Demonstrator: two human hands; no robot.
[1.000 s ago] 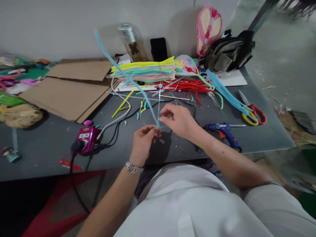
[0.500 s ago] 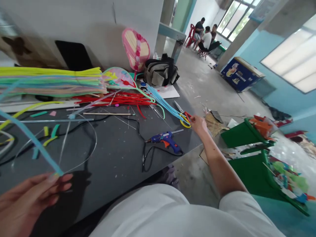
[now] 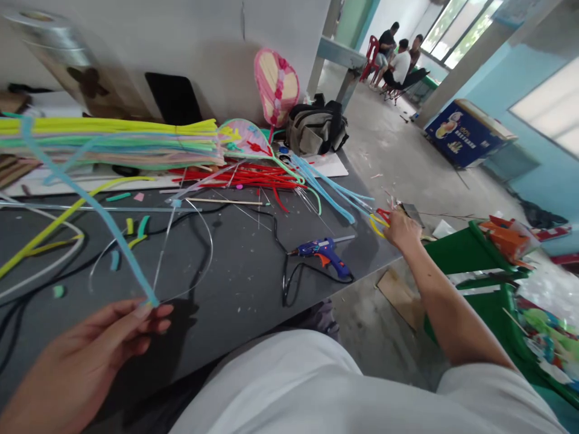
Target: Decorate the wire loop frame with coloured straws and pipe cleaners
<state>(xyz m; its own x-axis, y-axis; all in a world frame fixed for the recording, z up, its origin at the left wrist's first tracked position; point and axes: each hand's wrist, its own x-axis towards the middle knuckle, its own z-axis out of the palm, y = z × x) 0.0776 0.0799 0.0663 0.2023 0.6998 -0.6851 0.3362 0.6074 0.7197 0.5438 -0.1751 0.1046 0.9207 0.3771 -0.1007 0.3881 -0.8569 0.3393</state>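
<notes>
My left hand (image 3: 102,349) pinches the near end of a light-blue fuzzy pipe cleaner (image 3: 106,220) between thumb and fingers. A clear thin hoop (image 3: 211,238) runs from the same pinch, with a blue wrapped bit at its far top. At the table's right edge, my right hand (image 3: 404,229) is closed on the red and yellow handles of a pair of scissors (image 3: 377,224). Their blades are hard to make out beside the loose blue pipe cleaners (image 3: 328,196). Below these lies a blue glue gun (image 3: 323,250) with a clear glue stick in its back.
Bundles of yellow and pastel pipe cleaners (image 3: 136,128) and red ones (image 3: 244,176) line the back. A pink decorated fan (image 3: 277,87) and a grey backpack (image 3: 312,129) stand behind. A black cord (image 3: 275,232) crosses the table. Green bins (image 3: 470,256) are at right; people sit far off.
My right hand has drawn the scissors rightward, away from the blue pipe cleaners, whose ends now spread apart. The view has turned left. My left hand keeps its pinch.
</notes>
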